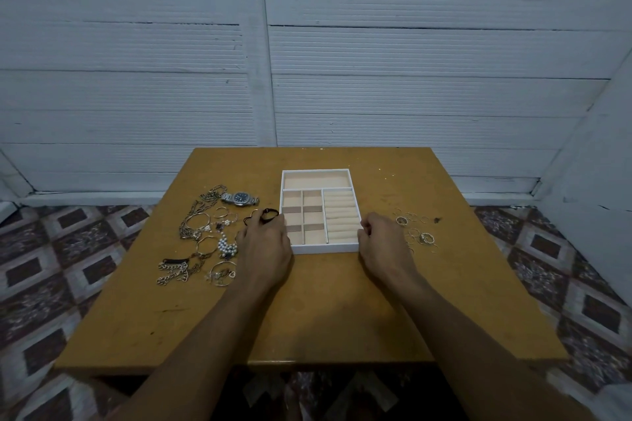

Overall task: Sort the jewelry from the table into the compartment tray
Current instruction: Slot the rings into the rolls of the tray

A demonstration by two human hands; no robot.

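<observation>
1. The compartment tray (320, 212) sits on the wooden table (307, 311), toward its far edge; every visible compartment looks empty, so I judge the sorting has not started.
2. The left hand (265, 248) lies against the tray's left wall and the right hand (383, 243) against its right wall, fingers curled at the near corners. They seem to be steadying or squaring the tray; whether either truly grips the wall I cannot tell, and neither holds any jewelry.
3. Left of the tray lie the chains and bracelets (195, 236), a pearl cluster piece (226, 247) and a wristwatch (239, 198). A dark ring-shaped piece (268, 214) lies just beside the tray's left wall, at the left fingertips.
4. Right of the tray, a scatter of thin rings (415, 231) lies near the right hand.
5. The next move probably calls for a fine pinch on one small piece, likely a ring for the padded roll section.
6. Bare tabletop in front of the tray gives both arms free room; the rings lie well clear of the table's right edge.
</observation>
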